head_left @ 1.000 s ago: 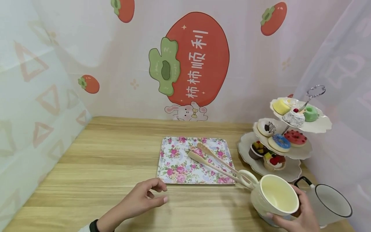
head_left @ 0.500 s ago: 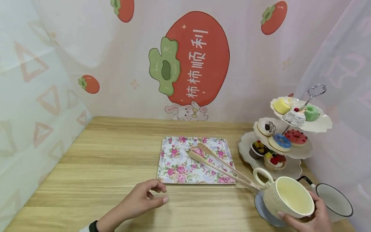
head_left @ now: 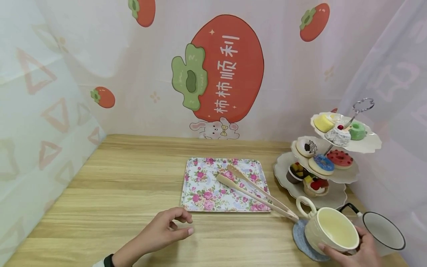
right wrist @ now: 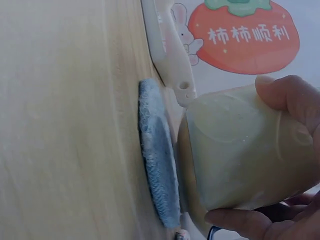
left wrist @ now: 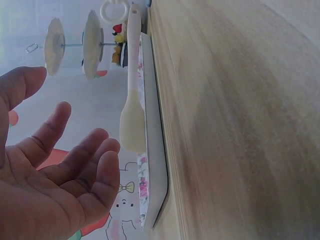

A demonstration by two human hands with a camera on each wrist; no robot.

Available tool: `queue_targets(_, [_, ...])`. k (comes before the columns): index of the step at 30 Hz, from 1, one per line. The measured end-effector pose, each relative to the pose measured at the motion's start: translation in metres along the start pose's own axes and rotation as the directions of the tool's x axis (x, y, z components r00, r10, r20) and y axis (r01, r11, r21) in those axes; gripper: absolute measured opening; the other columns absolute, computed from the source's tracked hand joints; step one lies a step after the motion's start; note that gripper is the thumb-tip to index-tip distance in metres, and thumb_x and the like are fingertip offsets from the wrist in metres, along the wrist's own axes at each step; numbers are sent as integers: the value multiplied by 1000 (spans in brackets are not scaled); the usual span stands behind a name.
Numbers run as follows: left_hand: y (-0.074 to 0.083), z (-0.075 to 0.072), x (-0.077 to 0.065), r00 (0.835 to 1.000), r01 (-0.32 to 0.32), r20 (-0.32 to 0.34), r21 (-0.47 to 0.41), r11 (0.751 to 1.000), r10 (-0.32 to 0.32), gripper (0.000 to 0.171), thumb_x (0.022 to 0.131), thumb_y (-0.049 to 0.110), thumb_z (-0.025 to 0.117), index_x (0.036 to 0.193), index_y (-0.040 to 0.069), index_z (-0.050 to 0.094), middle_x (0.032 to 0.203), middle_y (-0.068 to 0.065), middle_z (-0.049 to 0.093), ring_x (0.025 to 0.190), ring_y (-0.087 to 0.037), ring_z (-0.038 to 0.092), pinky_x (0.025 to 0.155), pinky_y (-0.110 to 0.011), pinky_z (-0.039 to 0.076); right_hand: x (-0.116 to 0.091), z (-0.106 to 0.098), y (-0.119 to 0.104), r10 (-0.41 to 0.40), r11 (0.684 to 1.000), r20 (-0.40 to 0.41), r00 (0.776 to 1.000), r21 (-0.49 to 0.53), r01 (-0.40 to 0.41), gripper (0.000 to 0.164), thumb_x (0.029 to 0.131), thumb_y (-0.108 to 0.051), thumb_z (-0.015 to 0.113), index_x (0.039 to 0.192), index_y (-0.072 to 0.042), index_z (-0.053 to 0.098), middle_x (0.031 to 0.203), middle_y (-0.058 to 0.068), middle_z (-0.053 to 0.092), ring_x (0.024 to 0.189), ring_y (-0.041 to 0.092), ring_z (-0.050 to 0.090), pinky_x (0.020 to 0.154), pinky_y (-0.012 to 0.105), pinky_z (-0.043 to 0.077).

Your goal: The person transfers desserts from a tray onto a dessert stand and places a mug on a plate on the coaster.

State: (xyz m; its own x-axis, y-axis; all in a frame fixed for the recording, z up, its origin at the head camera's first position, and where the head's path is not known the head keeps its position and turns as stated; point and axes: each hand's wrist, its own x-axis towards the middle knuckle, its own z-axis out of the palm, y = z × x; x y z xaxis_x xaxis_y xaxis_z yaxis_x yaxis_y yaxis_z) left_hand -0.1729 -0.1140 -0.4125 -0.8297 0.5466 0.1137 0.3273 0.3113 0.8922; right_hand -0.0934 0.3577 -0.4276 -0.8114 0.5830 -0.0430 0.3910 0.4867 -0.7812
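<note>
My right hand grips a cream cup by its side, thumb in front, with the ring handle pointing away to the left. In the right wrist view, the cup's base is close over a blue-grey coaster, with a narrow gap apparent between them. On the table, the coaster shows from under the cup's left side. My left hand hovers near the tray's front edge, fingers loosely curled and holding nothing. Wooden tongs lie across a floral tray, their joined end near the coaster.
A three-tier stand with cakes, donuts and tarts stands at the back right. Close behind my right hand is a white mug with a dark rim and handle. Printed cloth walls surround the wooden table.
My right hand has carried the cream cup rightward, uncovering the tongs' joined end and part of the coaster. Over the last half second it has sunk slightly. My left hand stays put.
</note>
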Motion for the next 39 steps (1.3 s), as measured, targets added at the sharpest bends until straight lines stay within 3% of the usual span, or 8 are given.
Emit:
queue_targets(5, [1, 0, 0, 1000, 8, 8, -5, 1000, -8, 14, 87, 24, 66, 96, 14, 61, 104, -2, 60, 96, -19, 56, 68, -29, 50, 2, 5, 2, -32, 998, 46, 998, -61, 34, 113, 55, -23, 90, 132, 16, 16, 120, 32, 33, 94, 32, 52, 57, 13, 41])
queue_targets(7, [1, 0, 0, 1000, 11, 8, -9, 1000, -11, 14, 87, 24, 66, 96, 15, 61, 104, -3, 60, 96, -19, 56, 67, -29, 50, 1, 8, 2, -33, 996, 38, 999, -81, 36, 115, 55, -24, 90, 132, 17, 15, 120, 35, 31, 100, 40, 47, 67, 21, 44])
queue_targets(18, [4, -1, 1, 1000, 7, 3, -2, 1000, -7, 15, 86, 26, 67, 94, 14, 62, 102, -4, 61, 95, -18, 56, 68, -29, 50, 2, 13, 2, -6, 998, 46, 999, -69, 9, 118, 56, -24, 90, 133, 17, 11, 121, 37, 28, 106, 46, 38, 88, 53, 35])
queue_targets(24, [5, -2, 2, 1000, -28, -10, 14, 1000, 28, 14, 86, 23, 67, 95, 14, 62, 97, -2, 61, 95, -23, 57, 68, -28, 50, 3, 10, 4, -35, 996, 73, 997, -78, 41, 116, 57, -24, 89, 133, 17, 12, 121, 35, 29, 106, 43, 40, 75, 24, 38])
queue_targets(31, [4, -1, 2, 1000, -13, -7, 3, 1000, 13, 14, 86, 23, 67, 95, 13, 62, 97, -2, 61, 95, -23, 57, 68, -29, 50, 2, 10, 5, -84, 993, 105, 991, -68, 92, 111, 59, -22, 88, 133, 16, 14, 120, 32, 32, 106, 41, 42, 76, 23, 41])
queue_targets(35, [3, 0, 1, 1000, -8, -5, 0, 1000, 8, 15, 86, 23, 67, 96, 13, 61, 98, -2, 61, 95, -24, 57, 68, -29, 50, 3, 10, 6, -137, 988, 109, 985, -62, 144, 104, 61, -21, 88, 131, 15, 21, 118, 27, 38, 97, 27, 51, 62, 3, 35])
queue_targets(37, [3, 0, 1, 1000, -11, -8, 4, 1000, 11, 15, 86, 23, 67, 96, 14, 61, 98, -2, 61, 95, -24, 56, 68, -29, 50, 2, 9, 5, -136, 989, 102, 985, -43, 141, 101, 64, -19, 86, 132, 14, 21, 119, 27, 39, 91, 11, 50, 62, 4, 36])
queue_targets(39, [3, 0, 1, 1000, -17, -11, 16, 1000, 18, 15, 87, 24, 66, 97, 15, 61, 98, -1, 61, 96, -24, 56, 68, -29, 50, 1, 9, 1, -123, 992, 68, 990, -10, 124, 97, 67, -17, 85, 133, 13, 20, 120, 27, 37, 90, 10, 48, 61, 5, 38])
